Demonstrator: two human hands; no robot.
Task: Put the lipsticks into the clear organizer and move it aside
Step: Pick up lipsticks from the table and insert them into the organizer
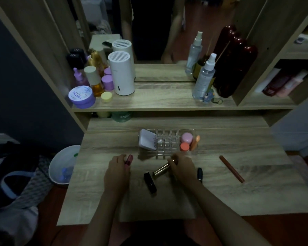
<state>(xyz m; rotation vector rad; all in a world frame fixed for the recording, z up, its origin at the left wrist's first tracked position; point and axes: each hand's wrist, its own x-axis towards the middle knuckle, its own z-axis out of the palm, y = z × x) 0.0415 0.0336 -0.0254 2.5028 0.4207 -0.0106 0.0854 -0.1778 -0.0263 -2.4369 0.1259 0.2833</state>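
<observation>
The clear organizer (164, 145) stands mid-desk, holding a white compact at its left and pink, coral and orange items at its right. My left hand (118, 170) is closed around a dark pink lipstick (129, 159) just left of the organizer's front. My right hand (182, 167) grips the top end of a gold lipstick (161, 169) that lies on the desk. A black lipstick (150, 182) lies between my hands. Another black lipstick (200, 174) lies partly hidden to the right of my right wrist.
A brown pencil (231, 168) lies on the desk at the right. The raised shelf behind holds a white cylinder (121, 73), purple jars, spray bottles (204, 77) and a dark red bottle. A white bin (64, 165) stands left of the desk.
</observation>
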